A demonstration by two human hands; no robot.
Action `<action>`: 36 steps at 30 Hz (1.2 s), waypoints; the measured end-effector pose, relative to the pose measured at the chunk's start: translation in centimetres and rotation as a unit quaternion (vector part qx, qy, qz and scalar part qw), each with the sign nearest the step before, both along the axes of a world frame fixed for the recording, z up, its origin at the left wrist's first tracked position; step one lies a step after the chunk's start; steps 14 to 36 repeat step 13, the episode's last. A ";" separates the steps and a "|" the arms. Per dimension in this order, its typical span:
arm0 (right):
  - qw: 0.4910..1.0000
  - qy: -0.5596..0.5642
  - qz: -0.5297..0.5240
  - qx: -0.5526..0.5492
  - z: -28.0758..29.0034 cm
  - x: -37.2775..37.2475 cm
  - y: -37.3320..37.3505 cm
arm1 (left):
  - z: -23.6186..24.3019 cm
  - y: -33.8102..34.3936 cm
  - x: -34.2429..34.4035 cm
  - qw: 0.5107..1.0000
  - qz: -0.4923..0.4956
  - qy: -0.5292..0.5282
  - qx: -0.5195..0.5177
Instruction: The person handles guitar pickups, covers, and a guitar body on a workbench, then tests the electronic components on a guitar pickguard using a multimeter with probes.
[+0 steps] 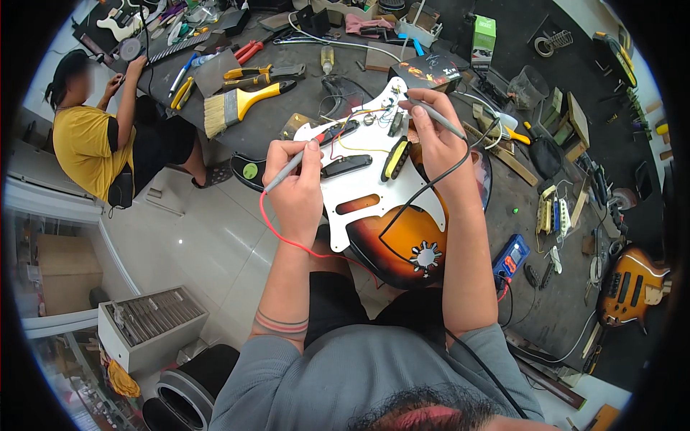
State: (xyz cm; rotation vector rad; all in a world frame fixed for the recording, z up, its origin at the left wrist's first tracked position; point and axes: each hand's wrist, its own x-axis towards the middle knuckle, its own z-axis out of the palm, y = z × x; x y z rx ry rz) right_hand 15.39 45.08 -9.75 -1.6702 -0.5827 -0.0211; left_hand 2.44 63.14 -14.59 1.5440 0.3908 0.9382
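Across my lap rests a sunburst electric guitar body (392, 248). A white pickguard (352, 188) lies over it, wiring side up, with black pickups, one yellow-taped pickup (396, 159) and thin coloured wires. My left hand (296, 171) pinches a grey test probe (282, 175) on a red lead, its tip near the upper-left pickup. In my right hand (440, 136) is a second grey test probe (433, 113) on a black lead, pointing at the pickguard's narrow far end. Whether either tip touches metal is too small to tell. Right of the guitar lies a blue multimeter (511, 256).
Beyond the guitar, the dark workbench (316, 108) carries a paintbrush (244, 106), pliers (266, 74) and a black box (425, 72). Loose pickups (552, 212) and another guitar body (629, 289) sit rightward. At left, another person (93, 136) in yellow works with a tool.
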 end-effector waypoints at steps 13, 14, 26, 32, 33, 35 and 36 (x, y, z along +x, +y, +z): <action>0.992 0.034 0.030 -0.116 1.1 1.9 1.1 | -0.3 0.4 -0.3 1.000 0.007 0.015 0.024; 0.992 0.034 0.030 -0.116 1.1 1.9 1.1 | -0.3 0.4 -0.3 1.000 0.007 0.015 0.024; 0.992 0.034 0.030 -0.116 1.1 1.9 1.1 | -0.3 0.4 -0.3 1.000 0.007 0.015 0.024; 0.992 0.034 0.030 -0.116 1.1 1.9 1.1 | -0.3 0.4 -0.3 1.000 0.007 0.015 0.024; 0.992 0.034 0.030 -0.116 1.1 1.9 1.1 | -0.3 0.4 -0.3 1.000 0.007 0.015 0.024; 0.992 0.034 0.030 -0.116 1.1 1.9 1.1 | -0.3 0.4 -0.3 1.000 0.007 0.015 0.024; 0.992 0.034 0.030 -0.116 1.1 1.9 1.1 | -0.3 0.4 -0.3 1.000 0.007 0.015 0.024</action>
